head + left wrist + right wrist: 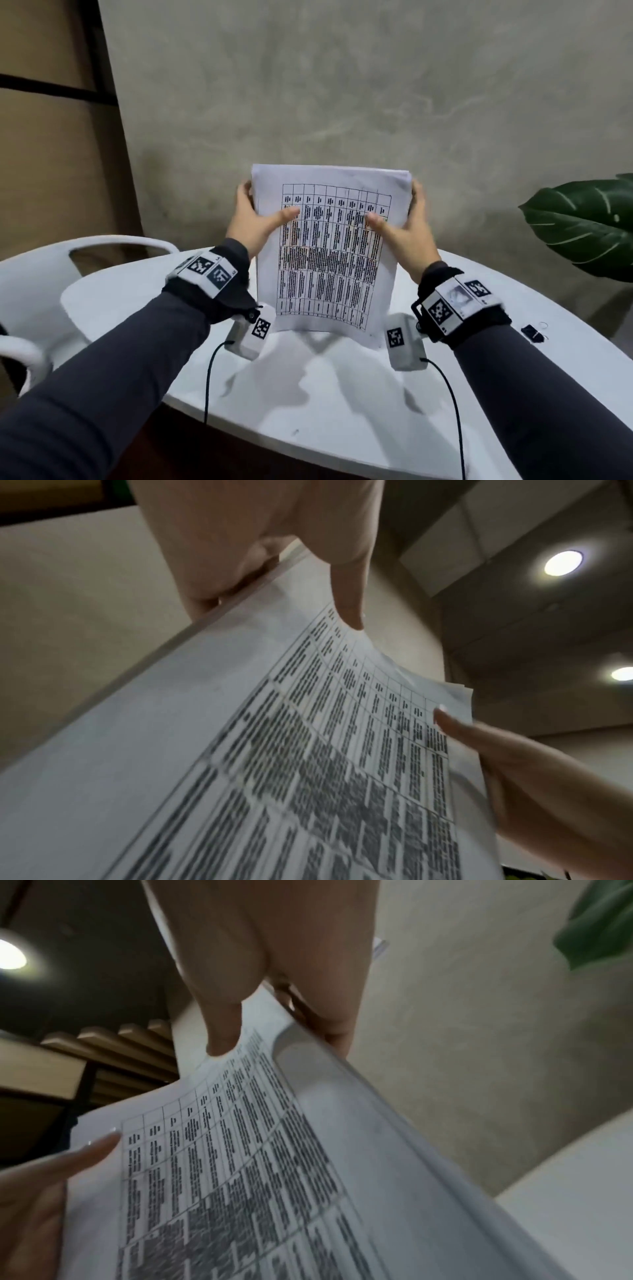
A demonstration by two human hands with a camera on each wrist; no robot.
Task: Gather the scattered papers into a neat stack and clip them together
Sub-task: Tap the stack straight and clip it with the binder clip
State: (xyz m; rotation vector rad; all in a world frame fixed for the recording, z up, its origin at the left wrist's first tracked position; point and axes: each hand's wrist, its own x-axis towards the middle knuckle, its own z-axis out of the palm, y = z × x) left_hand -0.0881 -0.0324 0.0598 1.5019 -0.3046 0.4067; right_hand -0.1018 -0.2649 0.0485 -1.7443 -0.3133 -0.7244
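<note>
Above the table [342,394], paper stack [325,253] upright — between both hands' grip

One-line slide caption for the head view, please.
Both hands, left hand and right hand, hold the paper stack upright on the white table; binder clip lies unused at right.

Round white table [342,394] by a grey concrete wall [342,85]. White plastic chair [41,270] at its left edge. Large dark green leaf [582,226] on the right. Round ceiling lights [563,562] glow overhead.
</note>
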